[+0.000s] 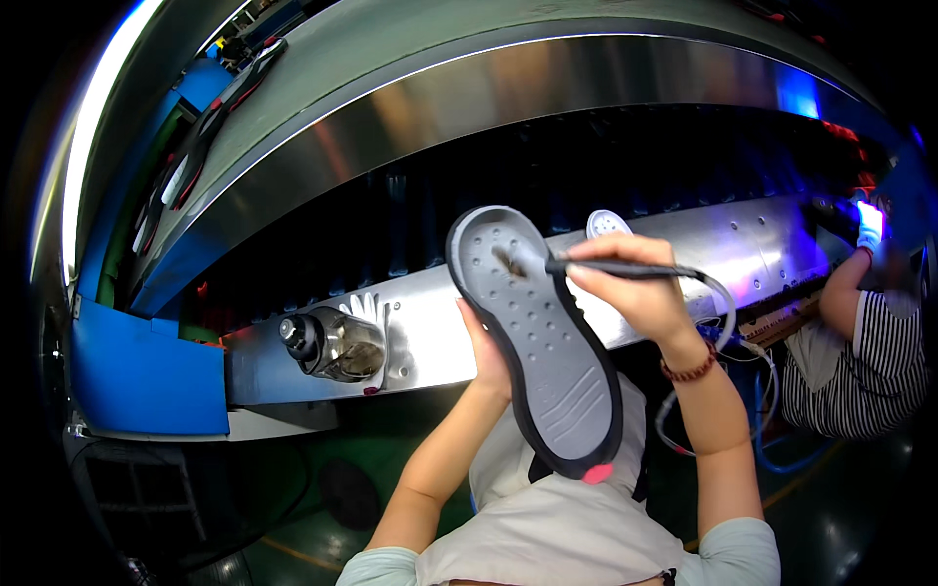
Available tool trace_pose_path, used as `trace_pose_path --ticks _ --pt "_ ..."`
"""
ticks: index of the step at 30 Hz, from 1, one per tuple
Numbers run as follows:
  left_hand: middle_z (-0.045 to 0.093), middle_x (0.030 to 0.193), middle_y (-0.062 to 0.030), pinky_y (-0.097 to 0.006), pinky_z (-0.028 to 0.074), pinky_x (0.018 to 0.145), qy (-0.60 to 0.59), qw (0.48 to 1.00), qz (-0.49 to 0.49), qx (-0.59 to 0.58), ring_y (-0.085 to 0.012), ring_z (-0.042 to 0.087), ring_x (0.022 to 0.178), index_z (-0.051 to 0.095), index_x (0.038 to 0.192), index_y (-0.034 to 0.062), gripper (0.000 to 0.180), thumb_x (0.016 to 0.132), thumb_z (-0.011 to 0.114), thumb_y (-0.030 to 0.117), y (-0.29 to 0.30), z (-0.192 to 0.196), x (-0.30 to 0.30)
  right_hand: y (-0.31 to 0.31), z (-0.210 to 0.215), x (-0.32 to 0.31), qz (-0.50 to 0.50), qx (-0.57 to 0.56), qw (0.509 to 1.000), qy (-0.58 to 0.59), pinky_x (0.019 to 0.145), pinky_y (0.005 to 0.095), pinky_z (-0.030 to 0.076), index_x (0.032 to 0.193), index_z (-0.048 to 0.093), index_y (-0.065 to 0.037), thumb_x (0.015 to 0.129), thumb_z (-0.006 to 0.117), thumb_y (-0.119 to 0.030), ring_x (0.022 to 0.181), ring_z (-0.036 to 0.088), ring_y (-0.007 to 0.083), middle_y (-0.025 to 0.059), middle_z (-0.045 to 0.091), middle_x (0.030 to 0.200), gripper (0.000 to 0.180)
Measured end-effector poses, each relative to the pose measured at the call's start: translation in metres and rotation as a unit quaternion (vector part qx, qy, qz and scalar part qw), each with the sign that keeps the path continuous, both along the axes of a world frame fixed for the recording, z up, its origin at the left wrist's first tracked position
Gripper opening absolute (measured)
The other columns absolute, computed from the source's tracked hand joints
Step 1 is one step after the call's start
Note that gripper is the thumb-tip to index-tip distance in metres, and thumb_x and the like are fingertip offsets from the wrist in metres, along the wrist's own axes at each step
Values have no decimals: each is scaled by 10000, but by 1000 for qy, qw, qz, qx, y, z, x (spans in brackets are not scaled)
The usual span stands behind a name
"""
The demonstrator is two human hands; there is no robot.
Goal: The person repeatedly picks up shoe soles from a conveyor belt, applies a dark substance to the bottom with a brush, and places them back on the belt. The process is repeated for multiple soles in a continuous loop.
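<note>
My left hand (489,354) holds up a grey shoe sole (539,327) with a black rim and a pink patch at its near end. The thumb lies along the sole's left edge, while the other fingers are hidden behind it. Between the fingers of my right hand (640,298) is a brush with a dark, slim handle (611,268) and a grey hose (728,303) running from its back end. Its blurred brown tip is over the sole's far part, among small dimples; whether it touches I cannot tell. A small white perforated disc (608,225) sits behind my right hand.
A metal ledge (430,337) runs across in front of me, bearing a clear bottle with a black cap (337,344) and a white glove (365,309). Beyond is a green conveyor belt (410,49) with several soles (186,171). At right, another person's arm (842,293) reaches in.
</note>
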State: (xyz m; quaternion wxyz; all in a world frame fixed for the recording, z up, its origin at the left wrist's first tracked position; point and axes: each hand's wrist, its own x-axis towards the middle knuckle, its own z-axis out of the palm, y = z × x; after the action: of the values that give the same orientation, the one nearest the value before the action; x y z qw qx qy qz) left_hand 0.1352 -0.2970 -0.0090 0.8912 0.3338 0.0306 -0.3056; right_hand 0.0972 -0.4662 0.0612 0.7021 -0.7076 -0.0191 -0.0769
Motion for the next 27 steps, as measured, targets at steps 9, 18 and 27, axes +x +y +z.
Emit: trace_pose_path --ticks 9,18,27 --pt "449 1221 -126 -411 373 934 -36 993 75 78 -302 480 1065 328 1286 93 833 761 182 723 -1 19 6 2 2 -9 74 96 992 39 667 207 470 873 631 25 713 655 -36 733 590 101 81 641 815 172" --pt "451 1193 -202 -461 350 934 -69 990 122 -6 -361 448 1078 322 1281 57 958 686 180 795 7 20 31 1 2 -21 119 111 986 37 710 229 460 872 642 -12 710 655 -33 795 585 117 81 631 858 164" --pt "435 1200 -224 -480 317 948 -149 978 67 -127 -380 427 1083 328 1287 62 937 693 246 782 9 44 43 -6 -1 -27 149 137 979 30 725 241 459 871 630 5 707 647 -26 795 584 129 92 628 843 168"
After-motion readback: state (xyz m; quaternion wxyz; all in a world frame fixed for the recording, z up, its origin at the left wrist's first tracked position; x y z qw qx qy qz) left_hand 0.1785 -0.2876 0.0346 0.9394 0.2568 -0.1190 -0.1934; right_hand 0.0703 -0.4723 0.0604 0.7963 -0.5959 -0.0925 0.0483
